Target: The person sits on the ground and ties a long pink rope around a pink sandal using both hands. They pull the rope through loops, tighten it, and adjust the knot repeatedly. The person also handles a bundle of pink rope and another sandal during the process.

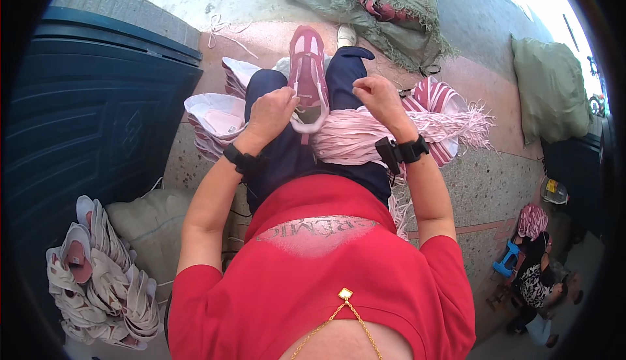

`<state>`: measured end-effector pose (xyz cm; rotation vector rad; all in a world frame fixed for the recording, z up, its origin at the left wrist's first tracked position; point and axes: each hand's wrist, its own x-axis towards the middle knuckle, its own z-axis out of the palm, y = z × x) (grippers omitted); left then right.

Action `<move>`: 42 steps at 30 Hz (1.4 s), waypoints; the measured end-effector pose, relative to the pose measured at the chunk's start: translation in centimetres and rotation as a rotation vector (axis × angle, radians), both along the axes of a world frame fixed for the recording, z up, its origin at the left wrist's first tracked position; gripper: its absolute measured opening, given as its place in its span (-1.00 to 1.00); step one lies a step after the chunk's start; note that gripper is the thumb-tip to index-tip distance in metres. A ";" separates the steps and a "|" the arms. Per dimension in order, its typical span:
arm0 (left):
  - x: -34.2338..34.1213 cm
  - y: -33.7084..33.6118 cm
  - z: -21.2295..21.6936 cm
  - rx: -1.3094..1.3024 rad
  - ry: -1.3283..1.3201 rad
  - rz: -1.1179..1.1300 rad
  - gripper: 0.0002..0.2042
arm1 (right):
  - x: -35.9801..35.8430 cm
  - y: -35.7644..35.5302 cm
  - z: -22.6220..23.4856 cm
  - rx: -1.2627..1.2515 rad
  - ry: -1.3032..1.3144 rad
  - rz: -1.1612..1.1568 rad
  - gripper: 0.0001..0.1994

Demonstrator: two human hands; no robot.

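So, head view: your pink-and-white fabric shoe upper [304,78] sits at 12 o'clock, between your thighs. Your left hand [274,110] is narrow at its edge, 11 o'clock; your right hand [381,101], between 1 and 2, is narrow above the pale-pink stringy lace bundle [349,135]. Can't tell if either pinches anything. Risks: parting knees could drop the upper; your boxy black wrist device [401,154] could snag laces. Writing: big lettering on your red cloth T-shirt [339,275]; upper's mark too small to read.

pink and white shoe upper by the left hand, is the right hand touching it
Apart: the head view shows dark navy trouser leg in the gap between the right hand and the pink and white shoe upper.
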<state>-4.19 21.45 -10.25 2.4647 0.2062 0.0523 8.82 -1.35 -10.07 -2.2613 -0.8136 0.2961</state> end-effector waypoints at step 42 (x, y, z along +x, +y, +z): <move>2.4 2.9 14.0 -0.851 0.620 -0.128 -0.79 | 0.1 -14.3 4.3 0.173 -0.300 -0.379 -0.94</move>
